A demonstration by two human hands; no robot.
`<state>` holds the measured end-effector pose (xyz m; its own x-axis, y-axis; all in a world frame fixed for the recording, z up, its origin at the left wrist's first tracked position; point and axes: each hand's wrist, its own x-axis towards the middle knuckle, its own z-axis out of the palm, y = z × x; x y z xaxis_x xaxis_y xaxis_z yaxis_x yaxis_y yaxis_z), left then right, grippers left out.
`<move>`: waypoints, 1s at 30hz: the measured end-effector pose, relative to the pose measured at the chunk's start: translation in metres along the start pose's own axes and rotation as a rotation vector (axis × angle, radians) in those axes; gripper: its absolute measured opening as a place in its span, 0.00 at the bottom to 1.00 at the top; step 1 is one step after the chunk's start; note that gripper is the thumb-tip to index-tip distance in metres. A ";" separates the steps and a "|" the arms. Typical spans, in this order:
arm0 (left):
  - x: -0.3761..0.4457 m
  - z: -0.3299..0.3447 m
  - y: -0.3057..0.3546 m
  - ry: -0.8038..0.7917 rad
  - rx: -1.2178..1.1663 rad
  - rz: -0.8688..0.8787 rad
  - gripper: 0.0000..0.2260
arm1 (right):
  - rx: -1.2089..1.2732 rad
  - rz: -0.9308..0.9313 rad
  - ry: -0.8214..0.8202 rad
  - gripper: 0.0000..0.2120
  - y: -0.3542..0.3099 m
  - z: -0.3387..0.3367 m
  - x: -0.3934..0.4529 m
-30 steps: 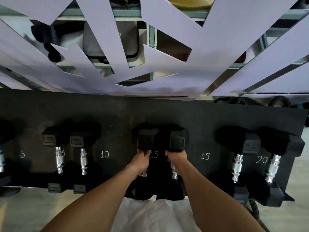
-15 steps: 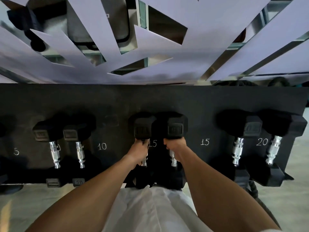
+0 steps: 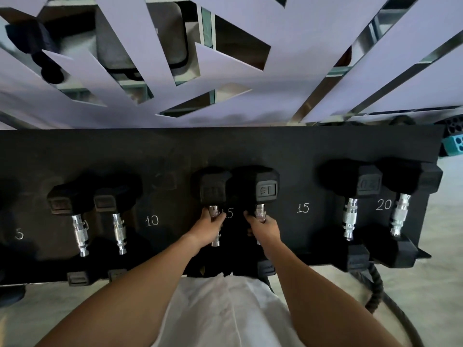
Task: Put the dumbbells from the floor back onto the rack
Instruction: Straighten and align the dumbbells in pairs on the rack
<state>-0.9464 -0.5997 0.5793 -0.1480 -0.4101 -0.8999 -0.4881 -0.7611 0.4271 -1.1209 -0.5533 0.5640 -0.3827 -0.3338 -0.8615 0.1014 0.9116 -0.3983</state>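
Two black hex dumbbells with chrome handles lie side by side on the black rack [image 3: 225,149], between the chalk marks 10 and 15. My left hand [image 3: 206,227] is wrapped around the handle of the left dumbbell [image 3: 213,187]. My right hand [image 3: 263,227] grips the handle of the right dumbbell [image 3: 265,187], whose end reads 15. Both near heads are hidden behind my forearms.
A pair of smaller dumbbells [image 3: 75,201] rests left, by the 10 mark. A larger pair [image 3: 368,184] sits right, by the 20 mark. A mirrored wall with pale panels [image 3: 300,58] rises behind. A thick black rope [image 3: 375,296] lies on the floor at right.
The view has shifted down and slightly closer to the rack. Both hands stay closed on the handles, and the two dumbbells have not visibly moved on the rack.
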 end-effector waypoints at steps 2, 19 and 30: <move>-0.001 0.007 -0.006 0.025 -0.063 -0.005 0.25 | 0.049 0.050 0.007 0.13 -0.002 0.004 0.002; -0.007 0.010 0.005 0.085 0.023 -0.032 0.24 | -0.223 -0.052 -0.056 0.18 -0.001 0.002 -0.009; -0.063 0.038 0.044 0.019 0.731 -0.224 0.18 | -0.391 -0.173 -0.117 0.18 0.003 -0.061 -0.029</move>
<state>-0.9913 -0.5879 0.6517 0.0336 -0.2985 -0.9538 -0.9508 -0.3036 0.0615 -1.1653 -0.5265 0.6065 -0.2550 -0.4941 -0.8312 -0.3191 0.8545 -0.4100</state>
